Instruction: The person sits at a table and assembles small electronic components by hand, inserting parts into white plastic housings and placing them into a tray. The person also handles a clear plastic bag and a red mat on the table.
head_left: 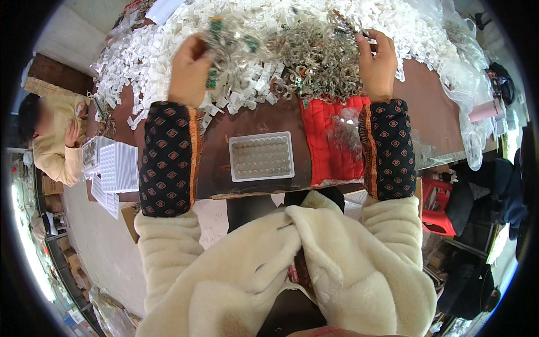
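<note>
My left hand (190, 70) is closed at the edge of a loose clump of thin, clear-and-silvery pieces (227, 45) with green bits, smeared by motion. My right hand (377, 64) pinches a few small dark and silvery strips (347, 25) between thumb and fingers. Between the hands lies a tangled heap of similar looped pieces (320, 62), partly resting on a red quilted cloth (335, 149). Nearer me on the brown table sits a white tray (261, 178) with rows of round cells, apart from both hands.
Small white plastic pieces (140, 62) cover the table's far part. Stacked white trays (120, 168) stand at the left edge, near a seated person (56, 137). Clear plastic bags (469, 84) hang at the right, above a red stool (438, 205).
</note>
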Motion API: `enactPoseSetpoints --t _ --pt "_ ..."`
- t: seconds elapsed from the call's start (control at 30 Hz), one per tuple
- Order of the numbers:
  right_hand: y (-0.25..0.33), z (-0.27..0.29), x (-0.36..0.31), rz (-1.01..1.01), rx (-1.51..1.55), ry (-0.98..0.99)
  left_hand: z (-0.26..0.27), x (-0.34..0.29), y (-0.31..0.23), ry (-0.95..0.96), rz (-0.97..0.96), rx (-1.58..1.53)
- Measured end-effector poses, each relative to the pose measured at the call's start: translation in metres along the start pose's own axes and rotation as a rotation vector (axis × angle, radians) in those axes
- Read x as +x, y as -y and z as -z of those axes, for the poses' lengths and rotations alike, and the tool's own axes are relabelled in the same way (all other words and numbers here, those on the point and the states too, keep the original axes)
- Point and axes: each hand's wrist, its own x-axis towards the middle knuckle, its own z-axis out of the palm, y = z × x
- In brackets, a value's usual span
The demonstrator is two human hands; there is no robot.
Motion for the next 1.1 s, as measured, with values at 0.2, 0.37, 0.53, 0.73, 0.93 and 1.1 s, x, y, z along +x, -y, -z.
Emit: enactPoseSetpoints --t 0.2,0.37,0.53,0.73,0.93,1.1 --pt "-0.019 0.001 -0.001 -0.078 0.027 -0.011 -0.009 0.0 0.017 0.087 0.091 -0.154" --pt "-0.029 0.007 0.001 -0.148 0.046 0.029 -0.008 0.001 0.013 0.212 0.128 0.151" --pt "-0.038 0.004 -0.012 -0.17 -0.006 -0.01 -0.004 -0.004 0.013 0.144 0.094 -0.17" --pt "-0.022 0.0 -0.024 -0.074 -0.398 0.17 0.002 -0.01 0.0 0.11 0.141 -0.374" --pt "0.041 -0.012 -0.029 0.19 0.162 0.36 0.005 -0.019 -0.024 0.221 0.138 -0.441" --pt "0.077 -0.064 -0.045 0.144 0.377 0.544 -0.003 -0.025 -0.033 0.254 0.127 -0.487"
